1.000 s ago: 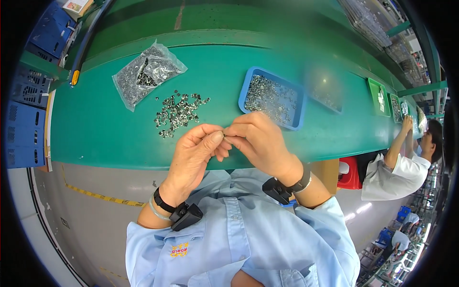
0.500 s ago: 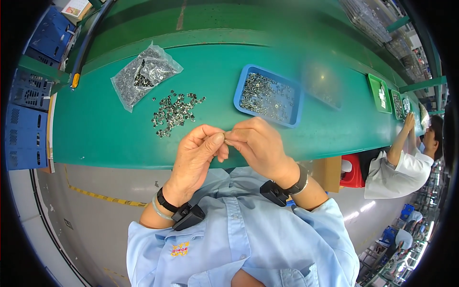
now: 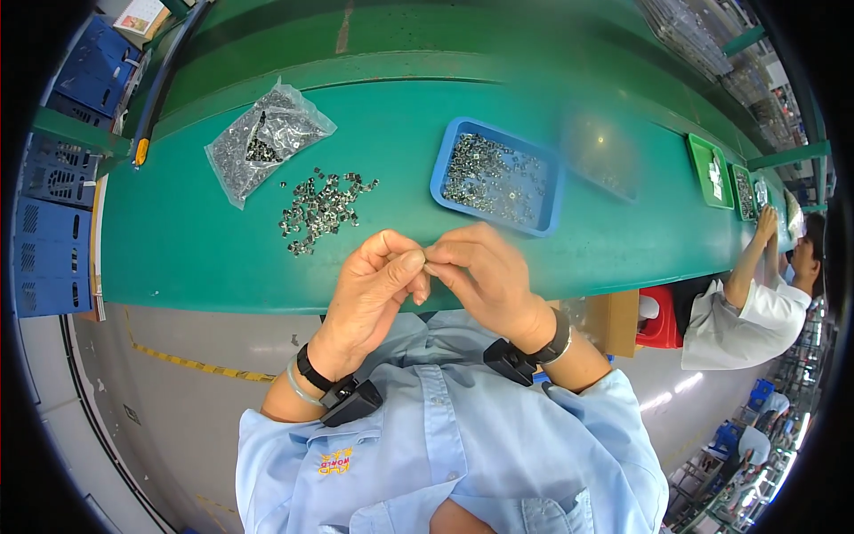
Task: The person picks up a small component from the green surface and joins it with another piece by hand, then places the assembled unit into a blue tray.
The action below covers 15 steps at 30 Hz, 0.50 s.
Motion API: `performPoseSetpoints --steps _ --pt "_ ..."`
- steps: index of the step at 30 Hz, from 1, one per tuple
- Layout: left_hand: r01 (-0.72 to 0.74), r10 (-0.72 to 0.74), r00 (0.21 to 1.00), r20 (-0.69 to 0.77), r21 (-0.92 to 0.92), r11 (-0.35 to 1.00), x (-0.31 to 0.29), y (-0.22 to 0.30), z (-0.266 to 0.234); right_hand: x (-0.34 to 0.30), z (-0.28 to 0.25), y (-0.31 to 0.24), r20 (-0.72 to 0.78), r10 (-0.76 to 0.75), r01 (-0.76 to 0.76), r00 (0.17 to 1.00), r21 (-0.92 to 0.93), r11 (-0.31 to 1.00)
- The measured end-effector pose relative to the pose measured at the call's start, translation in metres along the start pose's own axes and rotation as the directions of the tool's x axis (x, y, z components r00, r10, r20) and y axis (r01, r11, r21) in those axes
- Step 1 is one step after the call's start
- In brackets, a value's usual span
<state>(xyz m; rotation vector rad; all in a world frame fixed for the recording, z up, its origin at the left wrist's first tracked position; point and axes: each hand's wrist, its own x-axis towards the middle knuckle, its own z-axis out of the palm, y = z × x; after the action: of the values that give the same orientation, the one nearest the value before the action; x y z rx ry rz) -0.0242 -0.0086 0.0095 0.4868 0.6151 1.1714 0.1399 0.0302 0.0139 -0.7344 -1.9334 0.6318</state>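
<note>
My left hand (image 3: pixel 378 285) and my right hand (image 3: pixel 485 276) meet fingertip to fingertip over the near edge of the green table. Both are closed in a pinch around something too small to make out. Beyond my left hand lies a loose pile of small metal-and-black parts (image 3: pixel 322 209). Past my right hand sits a blue tray (image 3: pixel 558 200) holding many small shiny metal parts (image 3: pixel 480 169). Farther back on the left rests a clear plastic bag (image 3: pixel 267 142) full of similar small pieces.
Blue crates (image 3: pixel 52 254) are stacked at the far left. To the right, a green tray (image 3: pixel 709 171) with white pieces stands near a seated co-worker (image 3: pixel 752 307). A cardboard box (image 3: pixel 614 325) and a red stool (image 3: pixel 656 320) are below the table's right edge.
My pinched fingertips have shifted very slightly, staying together. The view has turned a little, and the table things otherwise stay where they were.
</note>
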Motion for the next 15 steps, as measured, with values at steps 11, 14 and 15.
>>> performPoseSetpoints --steps 11,14,15 --pt "0.056 -0.04 0.995 0.095 -0.171 0.984 0.0024 -0.0005 0.0059 0.0019 -0.0003 -0.0009 -0.017 0.087 -0.084 0.996 0.154 0.985" --pt "0.069 -0.048 0.994 0.098 -0.219 0.973 0.0015 -0.001 0.0063 0.0042 -0.0001 -0.0018 -0.007 0.066 -0.065 0.998 0.139 0.988" --pt "0.077 -0.053 0.993 0.102 -0.241 0.967 0.0016 -0.0008 0.0062 0.0048 -0.0002 -0.0019 -0.005 0.056 -0.055 0.998 0.131 0.99"
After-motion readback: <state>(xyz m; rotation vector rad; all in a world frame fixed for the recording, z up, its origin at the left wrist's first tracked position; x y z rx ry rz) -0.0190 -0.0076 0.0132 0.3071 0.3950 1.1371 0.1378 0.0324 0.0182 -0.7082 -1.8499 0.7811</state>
